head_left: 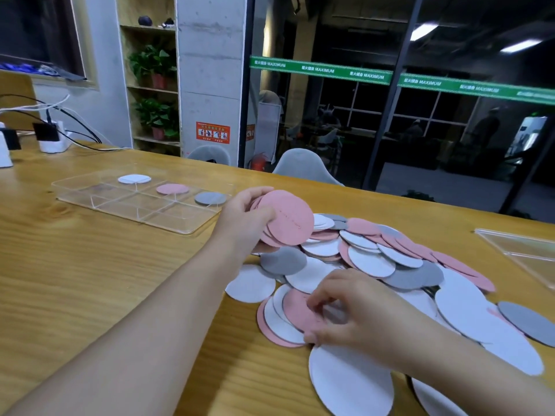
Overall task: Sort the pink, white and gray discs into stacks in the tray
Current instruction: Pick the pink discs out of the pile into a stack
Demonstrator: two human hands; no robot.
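Discs are kept in the clear tray (90,190) at far left: white disc (134,178), pink disc (172,189), gray disc (210,198), each in its own box. Pink discs (289,217) are gripped by the left hand (247,213), and a pink disc on the pile (300,313) is pinched by the right hand (345,310).

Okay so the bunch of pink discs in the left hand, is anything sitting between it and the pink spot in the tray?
Nothing visible blocks it. The left hand holds the pink discs just right of the clear tray, and only bare table lies between them. The pink stack sits in an open-topped compartment beside the gray stack.
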